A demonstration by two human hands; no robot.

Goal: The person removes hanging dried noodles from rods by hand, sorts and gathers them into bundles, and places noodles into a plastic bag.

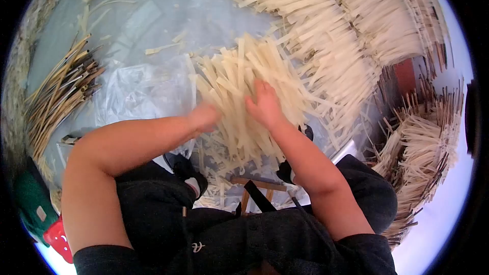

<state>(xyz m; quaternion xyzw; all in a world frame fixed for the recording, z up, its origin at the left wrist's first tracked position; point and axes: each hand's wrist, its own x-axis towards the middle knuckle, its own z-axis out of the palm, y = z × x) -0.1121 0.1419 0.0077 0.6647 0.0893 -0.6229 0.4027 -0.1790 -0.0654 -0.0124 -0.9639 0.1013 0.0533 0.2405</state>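
Grey floor (204, 15) bears pale strips (237, 79), right hand (266, 107) open, left hand (205, 117) blurred beyond telling.

Red object (58, 238) beside green fabric (31, 202)

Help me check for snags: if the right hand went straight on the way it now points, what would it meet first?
The right hand would likely meet the pale strips just beyond its fingers; its height relative to them is hard to judge.

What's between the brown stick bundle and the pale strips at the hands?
Crumpled clear plastic, seen in the head view, lies between the brown sticks and the pale strips.
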